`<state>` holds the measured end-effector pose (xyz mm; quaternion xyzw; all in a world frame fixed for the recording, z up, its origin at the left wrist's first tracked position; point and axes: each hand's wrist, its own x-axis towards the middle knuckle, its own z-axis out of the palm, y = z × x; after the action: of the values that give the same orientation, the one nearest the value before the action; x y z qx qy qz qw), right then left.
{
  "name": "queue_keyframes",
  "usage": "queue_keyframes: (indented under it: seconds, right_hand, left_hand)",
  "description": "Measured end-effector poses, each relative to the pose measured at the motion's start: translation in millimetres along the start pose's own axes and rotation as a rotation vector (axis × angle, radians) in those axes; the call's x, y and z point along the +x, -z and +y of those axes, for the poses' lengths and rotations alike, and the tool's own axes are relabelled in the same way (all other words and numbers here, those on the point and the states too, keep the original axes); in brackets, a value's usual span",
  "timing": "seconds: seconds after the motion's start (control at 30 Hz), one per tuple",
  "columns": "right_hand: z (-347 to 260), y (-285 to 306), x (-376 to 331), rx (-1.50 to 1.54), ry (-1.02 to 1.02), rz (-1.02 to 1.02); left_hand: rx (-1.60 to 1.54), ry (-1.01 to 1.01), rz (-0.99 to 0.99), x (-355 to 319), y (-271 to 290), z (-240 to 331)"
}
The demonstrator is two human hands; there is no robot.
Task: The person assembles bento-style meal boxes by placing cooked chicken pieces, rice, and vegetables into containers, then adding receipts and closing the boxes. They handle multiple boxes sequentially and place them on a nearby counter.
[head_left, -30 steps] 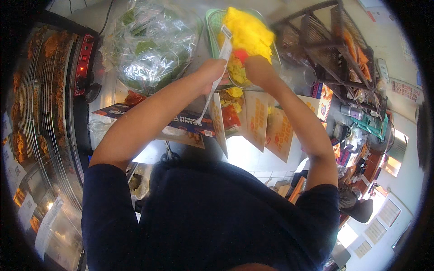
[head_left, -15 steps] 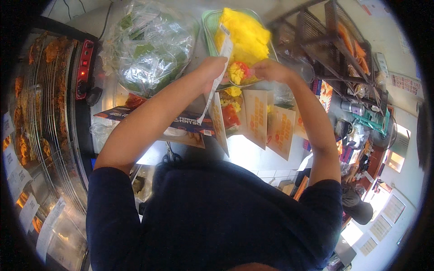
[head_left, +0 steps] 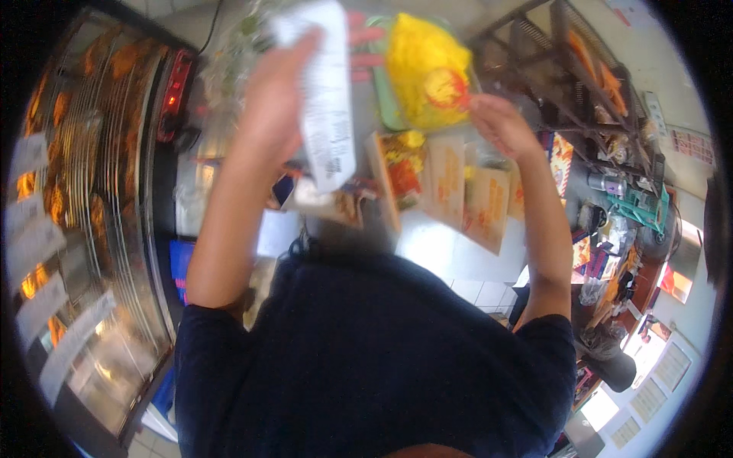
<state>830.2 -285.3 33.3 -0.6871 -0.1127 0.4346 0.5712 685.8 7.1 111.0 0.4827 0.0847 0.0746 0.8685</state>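
Observation:
My left hand (head_left: 275, 95) is raised and blurred, its thumb and fingers around a long white printed receipt (head_left: 328, 114); several fingertips stick out past its far edge. My right hand (head_left: 502, 128) grips a red scoop (head_left: 463, 90) heaped with yellow food. That scoop is over a mound of yellow rice-like food (head_left: 416, 57), which lies in a green basket (head_left: 389, 111). Nearer to me stand several open cardboard boxes (head_left: 486, 210) with orange print. In the leftmost box, yellow food and an orange-red piece of food (head_left: 403, 175) show.
A glass-fronted cabinet (head_left: 99, 191) with fried pieces on racks runs along the left, beside a red-lit control panel (head_left: 174, 95). Dark plastic crates (head_left: 553, 72) stand at the right back. A green fan (head_left: 640, 210) is farther right.
My left hand has come up and left, turning the receipt to show its printed face. The right hand has shifted slightly right in the picture with the scoop. The whole view has swung a little.

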Motion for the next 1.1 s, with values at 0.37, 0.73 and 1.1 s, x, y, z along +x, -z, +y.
queue_keyframes:
  seconds: [0.37,0.73,1.1]
  right_hand:
    - [28,-206,-125,0.606,0.03,0.034]
    - [126,-264,-99,0.047,0.051,0.426]
    - [143,-262,-86,-1.135,0.354,0.525]
  left_hand:
    - [1.155,0.284,-0.319,-221,125,-32]
    - [1.522,-0.298,-0.367,-214,145,-145]
    - [1.522,-0.251,-0.417,-218,158,-148]
